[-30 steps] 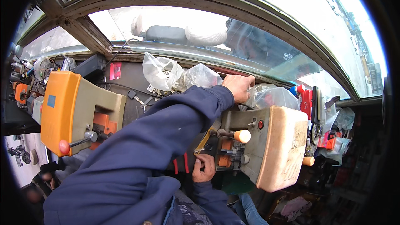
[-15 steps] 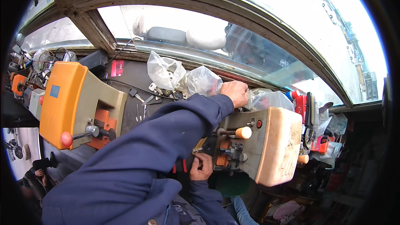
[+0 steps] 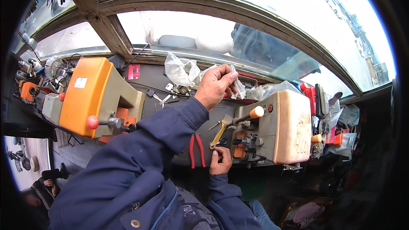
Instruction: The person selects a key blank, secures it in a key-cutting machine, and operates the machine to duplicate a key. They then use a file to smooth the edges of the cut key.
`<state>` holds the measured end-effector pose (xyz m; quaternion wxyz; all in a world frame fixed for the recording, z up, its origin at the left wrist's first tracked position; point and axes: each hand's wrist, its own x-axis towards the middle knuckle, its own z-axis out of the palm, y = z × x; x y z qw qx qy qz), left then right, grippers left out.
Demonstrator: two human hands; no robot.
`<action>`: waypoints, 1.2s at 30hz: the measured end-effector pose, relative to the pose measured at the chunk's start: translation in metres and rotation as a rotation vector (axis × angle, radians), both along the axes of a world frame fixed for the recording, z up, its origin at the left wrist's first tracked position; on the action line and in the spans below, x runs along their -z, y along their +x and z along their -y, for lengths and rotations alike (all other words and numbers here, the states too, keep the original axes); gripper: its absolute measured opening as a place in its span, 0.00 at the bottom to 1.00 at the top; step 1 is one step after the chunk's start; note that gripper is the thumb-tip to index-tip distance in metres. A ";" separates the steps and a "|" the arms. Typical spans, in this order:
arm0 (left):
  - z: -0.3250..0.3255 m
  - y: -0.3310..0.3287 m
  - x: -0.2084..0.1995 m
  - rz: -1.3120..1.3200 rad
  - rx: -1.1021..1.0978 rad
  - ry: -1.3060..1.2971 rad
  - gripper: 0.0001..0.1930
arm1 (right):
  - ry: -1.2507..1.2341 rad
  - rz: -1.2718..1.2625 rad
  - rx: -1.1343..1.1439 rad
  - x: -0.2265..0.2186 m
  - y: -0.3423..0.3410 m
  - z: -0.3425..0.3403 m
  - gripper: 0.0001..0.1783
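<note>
My left hand (image 3: 217, 86) is raised over the back of the bench, thumb and fingers closed on the top of a small clear plastic bag (image 3: 239, 87). Lower down, my right hand (image 3: 220, 161) has its fingers pinched together at the end of a yellow tool (image 3: 219, 134). A small metallic piece shows at those fingertips, too small to name. Red-handled pliers (image 3: 197, 150) lie just left of it on the dark bench. Right of that hand is a key-cutting machine with a cream cover (image 3: 293, 127) and an orange-knobbed lever (image 3: 257, 112).
To the left stands another key machine with an orange cover (image 3: 87, 96) and a red-knobbed lever (image 3: 92, 122). Loose keys (image 3: 164, 98) and a plastic bag (image 3: 181, 71) lie along the window side. A window frame (image 3: 221, 4) spans the back. At lower left is another person (image 3: 44, 185).
My left hand has come up and back to the left, lifting the small plastic bag. My right hand stays pinched by the yellow tool. The whole view has shifted, baring the pliers.
</note>
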<state>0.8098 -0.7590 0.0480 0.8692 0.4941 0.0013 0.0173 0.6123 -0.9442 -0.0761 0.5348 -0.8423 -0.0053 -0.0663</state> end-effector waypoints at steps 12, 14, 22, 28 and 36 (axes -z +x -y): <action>-0.050 -0.216 0.045 -0.434 0.058 0.188 0.08 | 0.108 -0.046 -0.368 -0.099 0.009 -0.052 0.16; -0.049 -0.228 0.059 -0.443 0.051 0.188 0.07 | 0.115 -0.212 -0.410 -0.093 0.007 -0.063 0.14; -0.044 -0.240 0.077 -0.432 0.055 0.187 0.05 | 0.067 -0.230 -0.469 -0.068 0.000 -0.055 0.08; -0.039 -0.237 0.065 -0.409 0.028 0.315 0.02 | 0.101 -0.393 -0.432 -0.069 0.004 -0.050 0.07; -0.036 -0.234 0.069 -0.351 0.042 0.258 0.04 | 0.191 -0.417 -0.366 -0.056 0.010 -0.044 0.07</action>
